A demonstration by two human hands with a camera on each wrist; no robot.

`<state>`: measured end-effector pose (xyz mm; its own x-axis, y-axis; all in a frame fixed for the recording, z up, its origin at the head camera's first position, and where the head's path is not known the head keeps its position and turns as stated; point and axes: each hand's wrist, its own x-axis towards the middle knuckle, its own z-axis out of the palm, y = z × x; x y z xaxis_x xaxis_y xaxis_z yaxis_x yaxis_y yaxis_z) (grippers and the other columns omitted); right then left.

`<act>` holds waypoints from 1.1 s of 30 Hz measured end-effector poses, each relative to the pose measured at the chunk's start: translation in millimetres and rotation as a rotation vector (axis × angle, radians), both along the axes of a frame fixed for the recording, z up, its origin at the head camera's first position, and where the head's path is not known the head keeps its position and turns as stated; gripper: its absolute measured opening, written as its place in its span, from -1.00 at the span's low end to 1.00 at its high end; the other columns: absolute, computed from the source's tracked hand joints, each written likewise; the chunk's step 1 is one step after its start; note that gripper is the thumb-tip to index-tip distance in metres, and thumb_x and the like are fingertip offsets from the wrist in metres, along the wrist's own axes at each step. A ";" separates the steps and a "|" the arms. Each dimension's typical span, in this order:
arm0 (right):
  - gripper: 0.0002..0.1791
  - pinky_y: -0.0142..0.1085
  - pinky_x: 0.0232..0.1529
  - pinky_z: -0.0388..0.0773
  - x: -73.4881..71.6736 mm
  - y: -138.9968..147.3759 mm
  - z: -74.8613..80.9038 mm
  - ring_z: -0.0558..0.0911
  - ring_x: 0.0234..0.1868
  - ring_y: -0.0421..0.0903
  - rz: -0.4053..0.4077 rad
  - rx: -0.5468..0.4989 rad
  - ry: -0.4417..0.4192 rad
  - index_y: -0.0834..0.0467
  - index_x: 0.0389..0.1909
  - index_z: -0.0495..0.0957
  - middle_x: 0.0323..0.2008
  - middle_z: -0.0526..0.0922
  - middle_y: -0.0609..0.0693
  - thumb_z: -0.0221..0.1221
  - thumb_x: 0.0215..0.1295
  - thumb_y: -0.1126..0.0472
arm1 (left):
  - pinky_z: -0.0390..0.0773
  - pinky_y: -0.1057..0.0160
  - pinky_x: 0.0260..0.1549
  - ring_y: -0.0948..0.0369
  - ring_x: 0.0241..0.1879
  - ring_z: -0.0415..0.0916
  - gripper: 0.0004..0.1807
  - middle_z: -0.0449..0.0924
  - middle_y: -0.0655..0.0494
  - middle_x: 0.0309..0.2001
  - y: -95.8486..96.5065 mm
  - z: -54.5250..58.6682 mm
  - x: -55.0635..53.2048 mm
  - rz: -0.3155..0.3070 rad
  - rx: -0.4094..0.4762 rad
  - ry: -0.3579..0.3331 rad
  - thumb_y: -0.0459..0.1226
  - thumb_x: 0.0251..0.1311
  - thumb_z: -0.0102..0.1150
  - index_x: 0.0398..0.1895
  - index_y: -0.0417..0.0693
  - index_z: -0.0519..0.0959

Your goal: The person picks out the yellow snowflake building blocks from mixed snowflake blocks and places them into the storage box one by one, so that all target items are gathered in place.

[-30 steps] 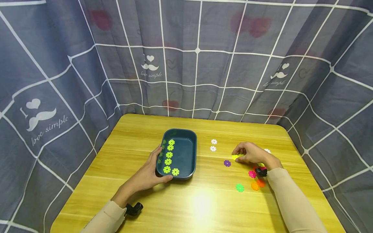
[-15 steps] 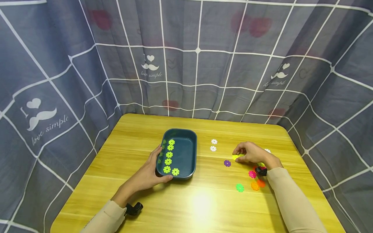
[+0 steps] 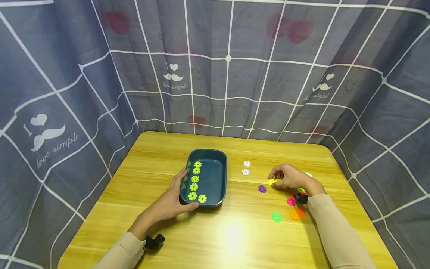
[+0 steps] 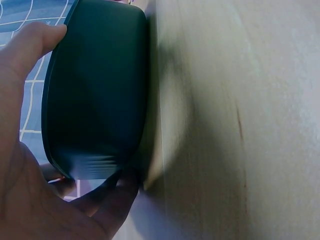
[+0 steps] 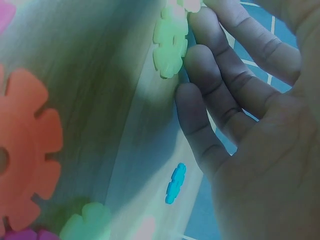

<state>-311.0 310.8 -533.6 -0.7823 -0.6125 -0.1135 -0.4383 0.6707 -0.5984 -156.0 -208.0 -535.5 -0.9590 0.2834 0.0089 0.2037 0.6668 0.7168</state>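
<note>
My left hand (image 3: pixel 171 198) grips the near left side of a dark teal tray (image 3: pixel 216 175), thumb on the near rim and fingers along the outer wall. Several yellow-green notched, flower-shaped plastic discs (image 3: pixel 195 179) lie inside, mostly in a column along the left. On the right, my right hand (image 3: pixel 290 177) pinches yellow flower discs (image 3: pixel 273 182) low over the table; how many is unclear. Fingertips (image 5: pixel 187 97) reach these pieces in the right wrist view, where the thumb is largely out of sight. A purple disc (image 3: pixel 262 189) lies left of this hand.
Two white discs (image 3: pixel 246 163) lie right of the tray. Green (image 3: pixel 277 217), orange (image 3: pixel 294 215) and pink (image 3: pixel 290 201) discs lie around the right wrist, partly hidden by its black wrist camera (image 3: pixel 301 198). A checked curtain (image 3: pixel 208 93) surrounds the wooden table (image 3: pixel 161 153).
</note>
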 end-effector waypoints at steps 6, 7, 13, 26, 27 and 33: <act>-0.73 -0.40 -0.07 0.67 0.7 -0.2 -0.8 0.67 -0.15 -0.18 -0.010 -0.011 0.002 0.07 -0.04 0.85 -0.16 0.85 -0.08 0.69 0.33 0.17 | 0.36 -0.51 0.70 -0.35 0.85 0.14 0.52 -0.22 -0.14 0.97 0.2 0.3 0.1 0.001 0.000 -0.002 0.28 0.26 0.68 0.95 -0.08 -0.17; -0.73 -0.40 -0.07 0.68 0.8 -0.2 -1.2 0.67 -0.15 -0.19 -0.011 -0.014 0.003 0.07 -0.04 0.85 -0.16 0.86 -0.08 0.69 0.32 0.17 | 0.36 -0.51 0.70 -0.35 0.85 0.14 0.52 -0.22 -0.13 0.97 0.3 0.3 0.2 0.001 -0.002 -0.004 0.28 0.26 0.68 0.95 -0.08 -0.17; -0.73 -0.36 -0.06 0.69 1.1 -0.7 -3.2 0.68 -0.16 -0.18 -0.014 -0.021 0.012 0.09 -0.01 0.86 -0.17 0.86 -0.08 0.68 0.34 0.18 | 0.35 -0.51 0.71 -0.34 0.86 0.13 0.53 -0.24 -0.12 0.97 0.6 -0.4 1.0 0.003 -0.006 -0.016 0.31 0.26 0.67 0.95 -0.06 -0.17; -0.75 -0.35 -0.03 0.71 4.4 -7.7 6.3 0.69 -0.16 -0.23 -0.035 -0.013 0.034 0.08 0.01 0.88 -0.12 0.89 -0.09 0.65 0.40 0.17 | 0.38 -0.51 0.69 -0.35 0.84 0.16 0.51 -0.23 -0.12 0.97 -0.3 0.9 0.7 0.004 -0.007 -0.012 0.29 0.27 0.67 0.95 -0.05 -0.17; -0.76 -0.33 -0.02 0.73 4.8 -8.6 6.9 0.70 -0.15 -0.23 -0.035 -0.016 0.034 0.08 0.01 0.88 -0.11 0.89 -0.08 0.65 0.40 0.17 | 0.38 -0.51 0.69 -0.35 0.84 0.16 0.51 -0.23 -0.12 0.97 -0.4 0.8 0.9 0.004 -0.007 -0.013 0.29 0.27 0.67 0.95 -0.06 -0.17; -0.74 -0.31 0.00 0.79 6.7 -12.9 11.0 0.74 -0.14 -0.20 -0.040 -0.027 0.033 0.11 0.02 0.86 -0.11 0.88 -0.06 0.65 0.41 0.17 | 0.38 -0.51 0.69 -0.35 0.84 0.16 0.52 -0.24 -0.11 0.97 -0.3 0.1 1.8 0.005 -0.006 -0.019 0.31 0.27 0.66 0.96 -0.06 -0.17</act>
<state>-304.3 297.9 -522.6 -0.8095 -0.5828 -0.0713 -0.4308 0.6720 -0.6023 -154.2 -208.4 -535.4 -0.9604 0.2785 -0.0111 0.1866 0.6721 0.7166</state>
